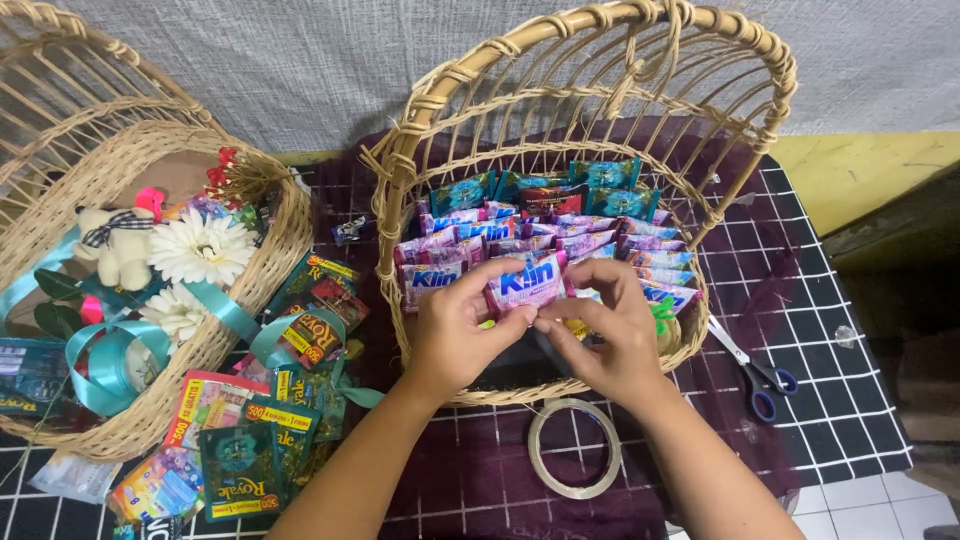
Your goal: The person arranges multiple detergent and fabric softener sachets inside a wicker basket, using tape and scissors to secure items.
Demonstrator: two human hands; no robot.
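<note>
My left hand [455,335] and my right hand [612,335] together pinch a small purple sachet [527,282] by its lower edge, over the front of a wicker basket [400,190] with a tall arched handle. Inside the basket stand rows of purple sachets [560,243], with teal and dark packets [590,190] lined up behind them. The held sachet sits in front of those rows, upright between my fingertips.
A second wicker basket [275,250] at left holds white flowers [200,248], a small teddy bear [120,245] and teal ribbon [110,360]. Loose colourful packets [240,440] lie in front of it. A tape roll [575,448] and blue-handled scissors [755,375] rest on the chequered dark cloth.
</note>
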